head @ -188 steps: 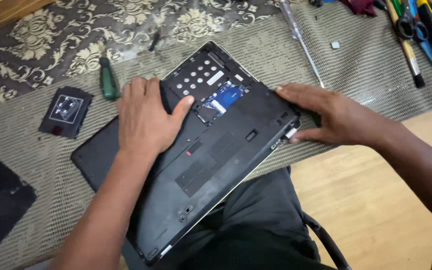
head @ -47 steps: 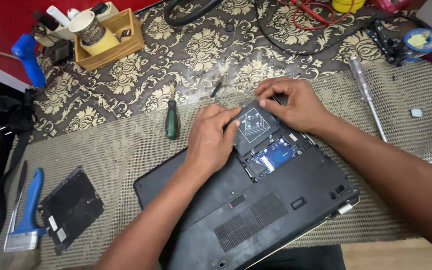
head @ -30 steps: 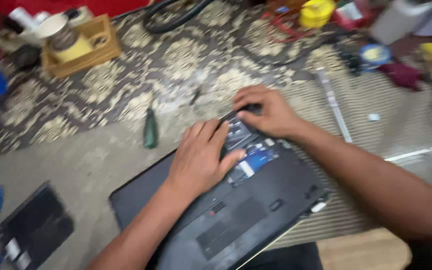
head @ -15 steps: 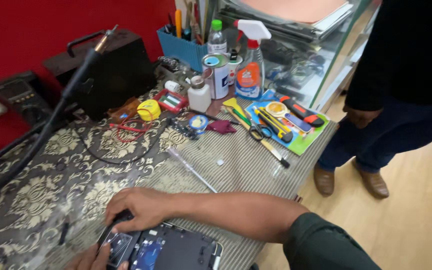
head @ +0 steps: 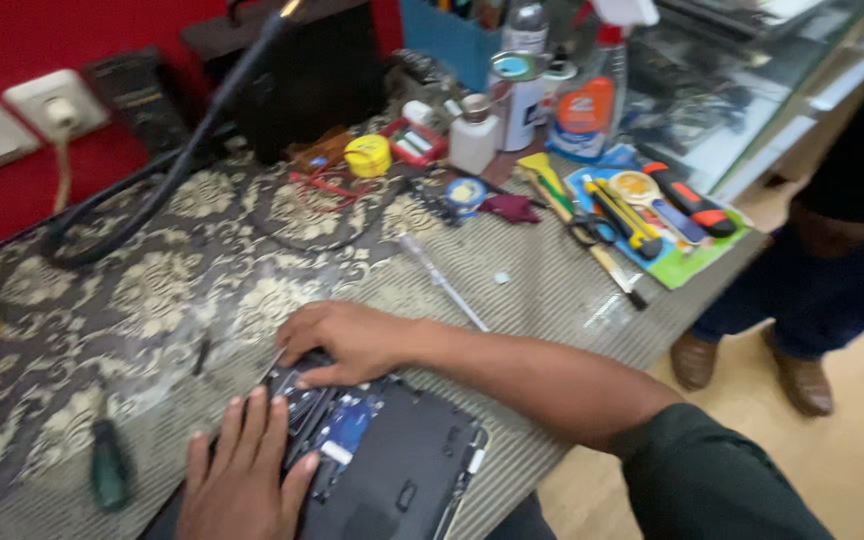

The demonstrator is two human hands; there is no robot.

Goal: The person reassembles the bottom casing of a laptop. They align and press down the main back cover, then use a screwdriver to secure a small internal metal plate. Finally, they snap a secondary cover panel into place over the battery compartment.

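Note:
A black laptop (head: 402, 480) lies upside down at the near edge of the table, its open bay showing a blue part (head: 344, 430). My left hand (head: 242, 480) lies flat on the laptop's underside, fingers spread beside the bay. My right hand (head: 347, 340) rests curled over the bay's far corner, fingertips on a dark part there; whether it grips that part is hidden. A green-handled screwdriver (head: 110, 465) lies on the mat left of my left hand.
A long metal screwdriver (head: 442, 280) lies beyond my right hand. Bottles (head: 522, 95), a yellow tape roll (head: 368, 155) and a green tray of hand tools (head: 642, 215) crowd the far right. Another person's legs and brown shoes (head: 802, 375) stand beside the table. Black cables (head: 152, 200) cross the patterned cloth.
The view swung up and right to the table's far end, then dropped back a little. Both hands stay on the laptop's open bay.

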